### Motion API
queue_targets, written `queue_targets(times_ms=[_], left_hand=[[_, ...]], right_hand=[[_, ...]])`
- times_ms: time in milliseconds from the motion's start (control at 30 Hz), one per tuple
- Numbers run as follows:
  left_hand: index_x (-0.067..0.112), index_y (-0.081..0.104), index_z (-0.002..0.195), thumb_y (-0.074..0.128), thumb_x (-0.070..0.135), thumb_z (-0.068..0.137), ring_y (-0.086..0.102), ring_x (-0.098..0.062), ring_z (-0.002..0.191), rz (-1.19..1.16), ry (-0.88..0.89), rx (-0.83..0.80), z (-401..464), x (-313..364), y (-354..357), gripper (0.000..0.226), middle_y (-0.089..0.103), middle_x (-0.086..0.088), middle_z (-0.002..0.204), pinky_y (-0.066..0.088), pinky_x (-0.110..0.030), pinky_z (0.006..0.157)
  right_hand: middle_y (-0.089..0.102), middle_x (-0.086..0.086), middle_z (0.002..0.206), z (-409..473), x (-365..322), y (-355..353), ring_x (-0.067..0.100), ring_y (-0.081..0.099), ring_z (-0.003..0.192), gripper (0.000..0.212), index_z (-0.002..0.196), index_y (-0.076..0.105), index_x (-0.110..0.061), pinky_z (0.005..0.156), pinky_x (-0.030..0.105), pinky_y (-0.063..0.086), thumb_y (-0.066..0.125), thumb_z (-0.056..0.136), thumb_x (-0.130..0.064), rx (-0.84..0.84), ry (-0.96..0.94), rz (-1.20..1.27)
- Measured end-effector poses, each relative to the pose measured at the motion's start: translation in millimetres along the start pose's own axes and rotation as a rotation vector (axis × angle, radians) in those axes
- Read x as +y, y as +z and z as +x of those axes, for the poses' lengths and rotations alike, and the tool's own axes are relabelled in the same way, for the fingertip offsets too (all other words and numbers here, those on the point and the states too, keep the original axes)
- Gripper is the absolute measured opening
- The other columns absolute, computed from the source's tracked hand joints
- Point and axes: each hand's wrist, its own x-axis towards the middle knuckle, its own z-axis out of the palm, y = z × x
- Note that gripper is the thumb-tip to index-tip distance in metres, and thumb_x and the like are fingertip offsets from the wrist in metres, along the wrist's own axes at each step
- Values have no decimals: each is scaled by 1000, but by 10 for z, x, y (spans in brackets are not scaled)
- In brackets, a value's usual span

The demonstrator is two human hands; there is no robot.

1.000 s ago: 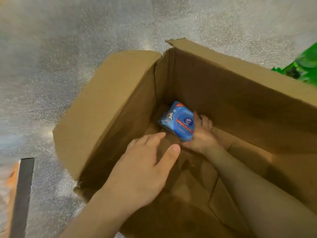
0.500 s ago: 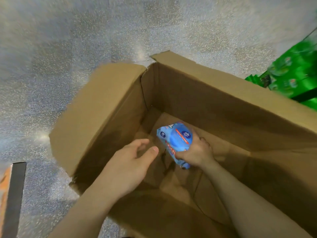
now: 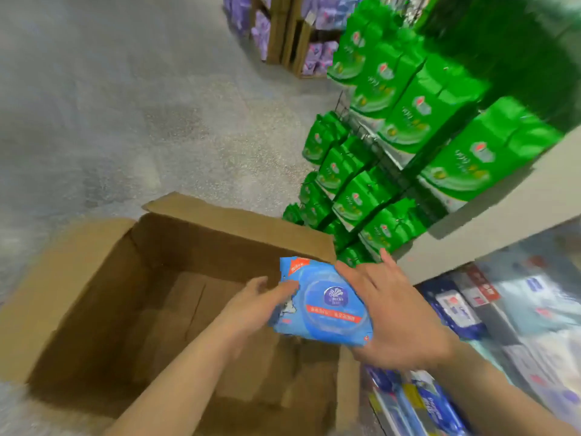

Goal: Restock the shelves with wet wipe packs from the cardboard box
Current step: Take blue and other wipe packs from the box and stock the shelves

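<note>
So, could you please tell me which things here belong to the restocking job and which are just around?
Job:
- blue wet wipe pack, held between right hand and left hand
- cardboard box
- lower shelf

Around:
- green packs
- purple packs
- floor
</note>
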Motion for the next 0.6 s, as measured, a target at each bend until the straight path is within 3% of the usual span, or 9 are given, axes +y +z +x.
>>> queue_targets(times_ms=[100, 233, 300, 367, 433, 533, 600], left_hand=[[15, 56, 138, 86, 57, 54, 73, -28, 107, -200, 126, -259, -78, 261, 468, 99, 76, -7, 119, 57, -48, 95], [4, 60, 126, 97, 25, 52, 75, -28, 97, -254, 398, -466, -251, 681, 1199, 86, 76, -17, 113, 61, -34, 75], [1, 62, 120, 98, 19, 53, 76, -26, 90, -251, 499, -475, -322, 902, 1548, 78, 77, -17, 107, 60, -32, 71], [-3, 60, 124, 96, 23, 51, 76, -28, 93, -219, 595, -431, -376, 1113, 1870, 85, 77, -19, 109, 60, -33, 72], [-2, 59, 126, 91, 29, 51, 76, -27, 95, -198, 678, -364, -435, 1292, 2173, 87, 77, -17, 110, 59, -30, 72], [11, 63, 123, 88, 37, 54, 75, -24, 99, -107, 801, -235, -541, 1494, 2631, 78, 78, -7, 110, 60, -30, 77], [24, 64, 120, 88, 43, 52, 75, -19, 100, -37, 868, -163, -617, 1576, 2920, 75, 77, 3, 110, 60, -36, 82]], right_hand=[[57, 10, 122, -390, 258, -634, 30, 58, 117, 111, 156, 35, -17, 125, 60, 15, 73, 57, -50, 145, -46, -25], [56, 14, 134, -936, 705, -1054, 32, 55, 128, 108, 154, 34, -17, 121, 63, 23, 79, 61, -49, 265, -16, -113], [53, 14, 140, -1183, 893, -1143, 33, 51, 133, 110, 153, 34, -16, 121, 63, 23, 79, 59, -47, 352, 64, -156], [47, 16, 145, -1436, 1041, -1173, 38, 45, 138, 116, 154, 33, -16, 120, 62, 24, 82, 52, -39, 470, 213, -185], [42, 15, 141, -1642, 1136, -1146, 41, 44, 132, 121, 154, 32, -17, 117, 55, 26, 85, 46, -28, 630, 439, -151], [37, 3, 123, -1765, 1198, -992, 32, 44, 112, 121, 154, 35, -18, 108, 39, 32, 89, 46, -6, 871, 723, 25], [29, -8, 122, -1770, 1212, -925, 22, 41, 118, 120, 158, 25, -21, 113, 12, 25, 78, 57, 13, 1007, 797, 265]])
